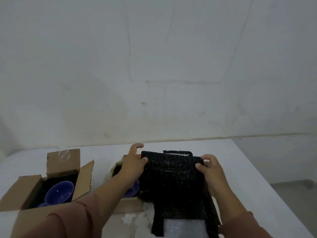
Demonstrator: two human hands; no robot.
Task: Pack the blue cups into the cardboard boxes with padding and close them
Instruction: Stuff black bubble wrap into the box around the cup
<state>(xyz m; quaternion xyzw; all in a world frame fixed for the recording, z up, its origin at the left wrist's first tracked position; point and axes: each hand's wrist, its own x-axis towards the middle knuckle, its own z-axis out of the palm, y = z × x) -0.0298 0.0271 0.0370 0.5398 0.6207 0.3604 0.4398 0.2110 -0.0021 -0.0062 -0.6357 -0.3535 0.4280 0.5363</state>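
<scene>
Item: black foam padding sheet (173, 179), coarse and speckled, cut with a slot near its far edge. We hold it over the right-hand cardboard box (120, 166), which it largely hides. Our left hand (135, 162) pinches the far left corner between thumb and fingers; our right hand (211, 170) pinches the far right corner likewise. Both grips are narrow, closed on the sheet.

Handling, as we judge it: light, soft and floppy; the near part hangs limp over the table edge. The corners are the sensible hold, keeping it spread flat as it goes in.

Item: blue cup (133, 190), partly visible beneath the sheet and our left wrist, inside the right-hand box. Glossy, probably breakable and slick.

Item: second blue cup (59, 193), lying in the left-hand cardboard box (30, 186) on dark lining, flaps open, no padding on top yet.

Surface: white table (240, 169), worn paint near the front edge. A pale bubble-wrap-like piece (184, 228) shows below the sheet.

Room: plain grey-white wall (154, 66), stained; grey floor at right.
</scene>
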